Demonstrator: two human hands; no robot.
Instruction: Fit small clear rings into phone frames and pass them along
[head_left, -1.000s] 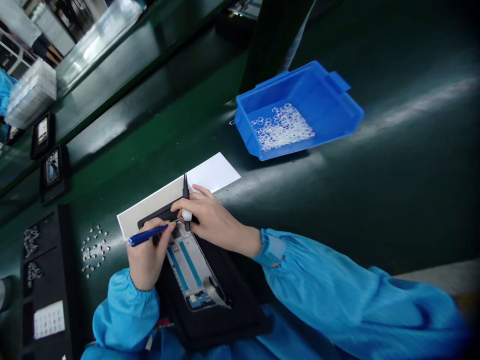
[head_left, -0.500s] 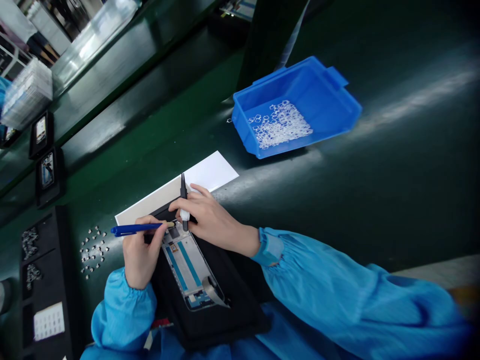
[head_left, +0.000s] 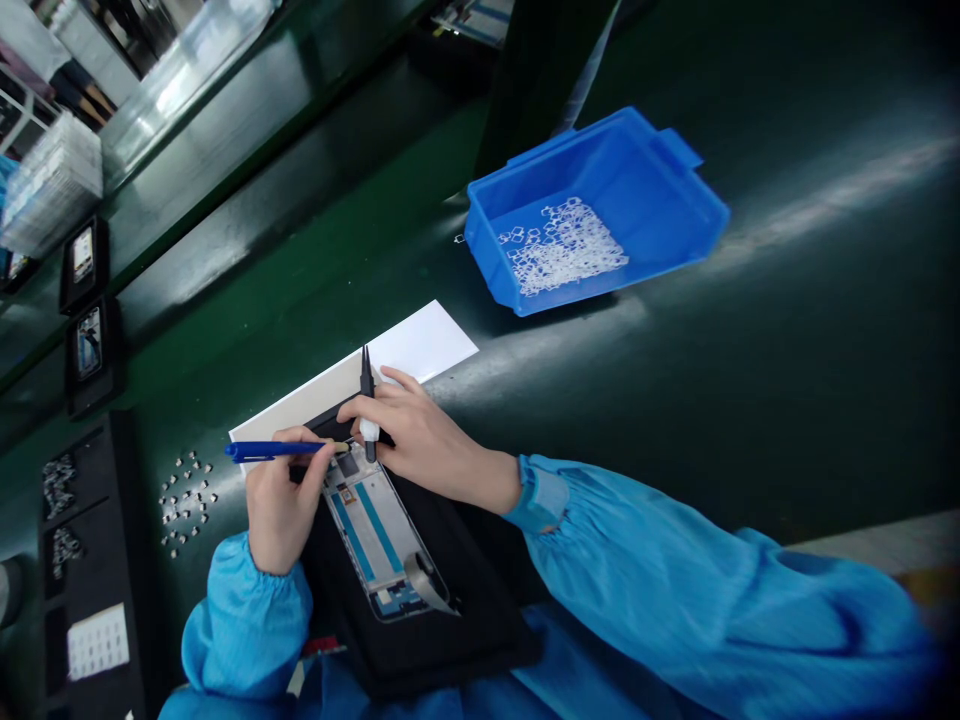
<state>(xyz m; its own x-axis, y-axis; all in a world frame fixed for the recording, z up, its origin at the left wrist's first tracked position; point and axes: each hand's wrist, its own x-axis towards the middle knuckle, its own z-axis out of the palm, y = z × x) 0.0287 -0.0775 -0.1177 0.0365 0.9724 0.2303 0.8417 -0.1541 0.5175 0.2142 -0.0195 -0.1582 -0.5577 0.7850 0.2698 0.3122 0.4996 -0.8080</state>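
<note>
Head view: the left grip (head_left: 281, 505) comes in from 7 o'clock with the wrist bent. Its fingers are curled shut round a blue pen-like tool (head_left: 262, 451), which lies nearly level with its pale tip pointing to 3 o'clock at the top end of the phone frame (head_left: 379, 535). The right grip (head_left: 420, 440) reaches in from 4 o'clock, palm down. Thumb and forefingers are pinched tight on black tweezers (head_left: 367, 385), whose lower end is at that same end of the frame. The frame lies on a black mat (head_left: 450, 630) at 6 o'clock of the counter (head_left: 750, 400). A white sheet (head_left: 424, 345) lies beyond the hands, a blue bin (head_left: 675, 215) at 1 o'clock, and loose small parts (head_left: 187, 500) at 9 o'clock of the left grip.
</note>
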